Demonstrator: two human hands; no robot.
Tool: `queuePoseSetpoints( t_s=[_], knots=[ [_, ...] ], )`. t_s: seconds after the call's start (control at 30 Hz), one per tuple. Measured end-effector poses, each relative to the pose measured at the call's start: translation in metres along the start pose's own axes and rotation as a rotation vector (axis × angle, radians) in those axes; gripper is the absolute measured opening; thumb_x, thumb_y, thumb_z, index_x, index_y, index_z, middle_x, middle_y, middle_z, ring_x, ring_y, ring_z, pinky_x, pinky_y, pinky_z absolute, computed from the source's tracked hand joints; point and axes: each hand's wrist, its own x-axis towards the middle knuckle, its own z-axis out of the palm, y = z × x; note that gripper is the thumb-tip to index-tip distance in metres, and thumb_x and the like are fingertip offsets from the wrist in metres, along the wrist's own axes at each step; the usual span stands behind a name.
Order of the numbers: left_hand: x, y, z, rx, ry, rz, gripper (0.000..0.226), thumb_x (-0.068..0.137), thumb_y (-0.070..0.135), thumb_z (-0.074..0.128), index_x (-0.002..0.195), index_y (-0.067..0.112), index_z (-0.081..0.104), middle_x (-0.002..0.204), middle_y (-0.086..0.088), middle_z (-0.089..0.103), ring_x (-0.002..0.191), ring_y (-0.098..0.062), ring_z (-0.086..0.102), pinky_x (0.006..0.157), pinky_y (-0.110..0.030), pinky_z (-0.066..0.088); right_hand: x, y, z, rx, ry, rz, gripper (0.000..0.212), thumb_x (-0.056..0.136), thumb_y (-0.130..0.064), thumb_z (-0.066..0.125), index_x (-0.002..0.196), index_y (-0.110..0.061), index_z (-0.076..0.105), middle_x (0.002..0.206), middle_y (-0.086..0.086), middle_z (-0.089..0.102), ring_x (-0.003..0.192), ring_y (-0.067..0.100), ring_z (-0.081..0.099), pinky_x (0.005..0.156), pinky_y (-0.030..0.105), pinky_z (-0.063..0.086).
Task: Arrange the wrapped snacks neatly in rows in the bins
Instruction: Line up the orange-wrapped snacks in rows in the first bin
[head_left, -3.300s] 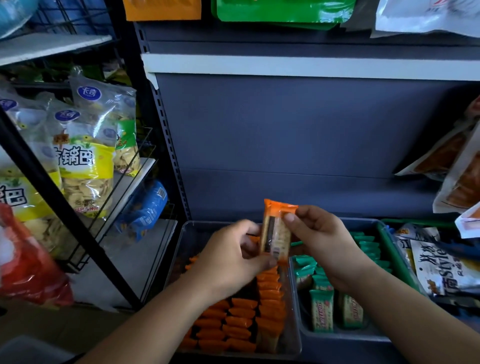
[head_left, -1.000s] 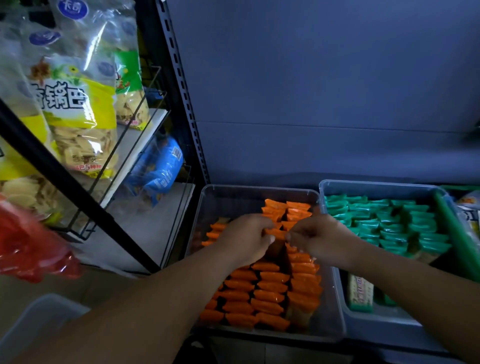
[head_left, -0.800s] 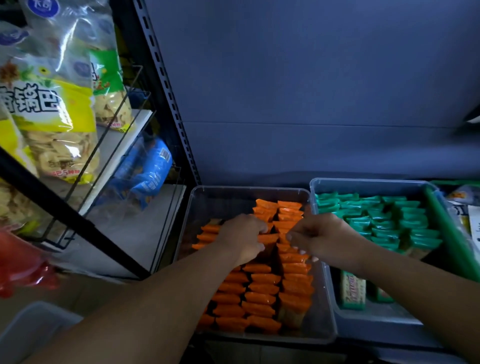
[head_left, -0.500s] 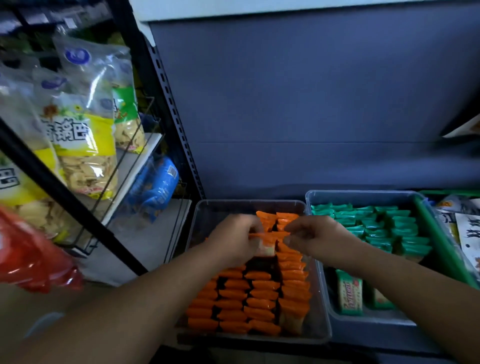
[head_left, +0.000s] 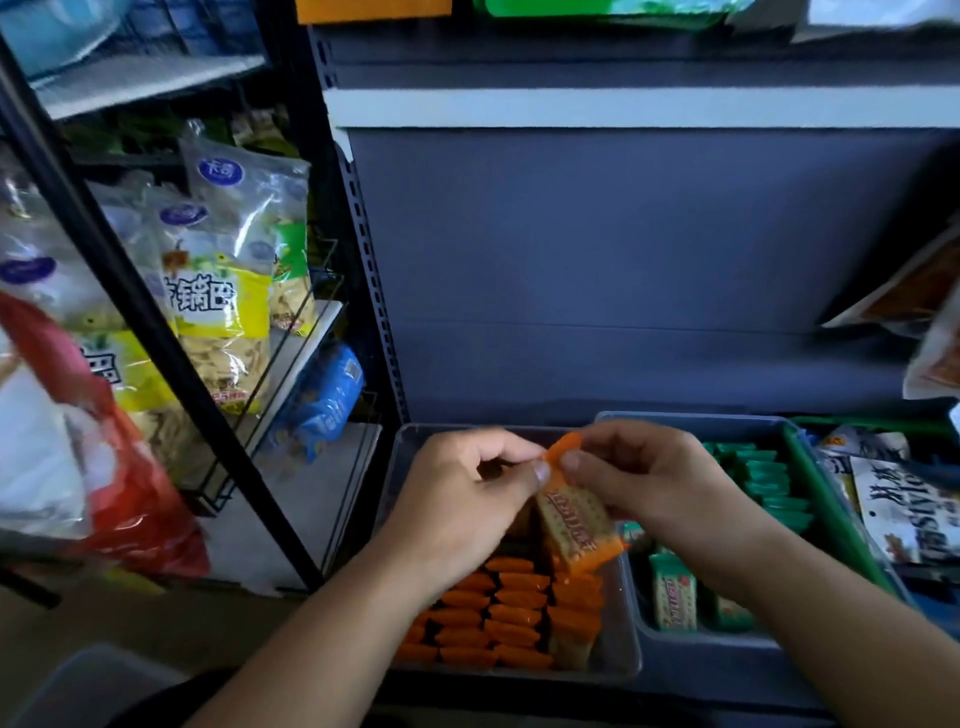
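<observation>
Logged at lower centre: clear bin (head_left: 621, 649) with orange packets (head_left: 498, 618) stood on edge in about three rows along its near part. Cannot see its far part, hidden behind the hands.

Noted at lower right: grey bin (head_left: 701, 654) with green packets (head_left: 769, 488) in rows at the back. Also noted a few loose green packets (head_left: 674, 597) lying flat at the front, not yet stood up.

Judged well along on orange, less so on green, with work left in both bins.

Found a single orange packet (head_left: 574, 525) held tilted above the clear bin, between both hands.
- Left hand (head_left: 467, 499): pinching its crimped upper end with thumb and forefinger, other fingers curled.
- Right hand (head_left: 649, 483): pinching the same end from the right, remaining fingers curled behind the packet.
</observation>
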Motion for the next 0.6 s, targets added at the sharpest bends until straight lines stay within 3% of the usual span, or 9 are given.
queuePoseSetpoints(
  t_s=[0.17,0.27,0.37,0.5,0.6],
  knots=[
    [0.006,0.000,0.004,-0.111,0.031,0.007,0.014,0.090,0.024,0.079,0.103,0.029,0.078,0.094,0.015,0.078,0.088,-0.003,0.073,0.080,-0.017,0.057,-0.011,-0.003,-0.001,0.134,0.098,0.079,0.009,0.097,-0.015,0.067,0.096,-0.010,0.075,0.093,0.018,0.076,0.079,0.029,0.074,0.076,0.050,0.061],
    [0.008,-0.005,0.013,-0.048,-0.129,-0.051,0.023,0.085,0.025,0.085,0.104,0.029,0.073,0.096,0.008,0.077,0.086,-0.013,0.074,0.081,-0.030,0.060,-0.008,-0.004,0.000,0.231,0.242,0.077,0.008,0.096,-0.009,0.068,0.090,-0.010,0.072,0.083,0.012,0.073,0.071,0.023,0.071,0.063,0.040,0.060],
    [0.009,-0.006,0.019,-0.003,-0.210,-0.017,0.027,0.082,0.017,0.087,0.103,0.030,0.075,0.094,0.009,0.076,0.080,-0.005,0.071,0.075,-0.023,0.058,0.003,-0.006,-0.004,0.310,0.295,0.079,0.020,0.097,-0.013,0.068,0.077,-0.019,0.067,0.077,0.008,0.069,0.070,0.022,0.068,0.061,0.039,0.058],
    [0.013,-0.006,0.019,-0.037,-0.131,-0.039,0.033,0.084,0.017,0.085,0.111,0.032,0.072,0.097,0.009,0.076,0.088,-0.005,0.072,0.082,-0.025,0.060,0.018,-0.004,-0.012,0.412,0.277,0.118,0.015,0.101,-0.023,0.064,0.094,-0.010,0.066,0.089,0.015,0.073,0.083,0.031,0.074,0.071,0.048,0.062],
    [0.017,-0.006,0.023,-0.046,-0.121,-0.066,0.034,0.087,0.016,0.082,0.110,0.039,0.070,0.098,0.006,0.075,0.084,-0.015,0.075,0.081,-0.037,0.063,0.025,0.002,-0.021,0.347,0.223,0.130,0.023,0.101,-0.027,0.062,0.107,-0.005,0.066,0.096,0.017,0.075,0.087,0.032,0.076,0.070,0.043,0.062]
  ],
)
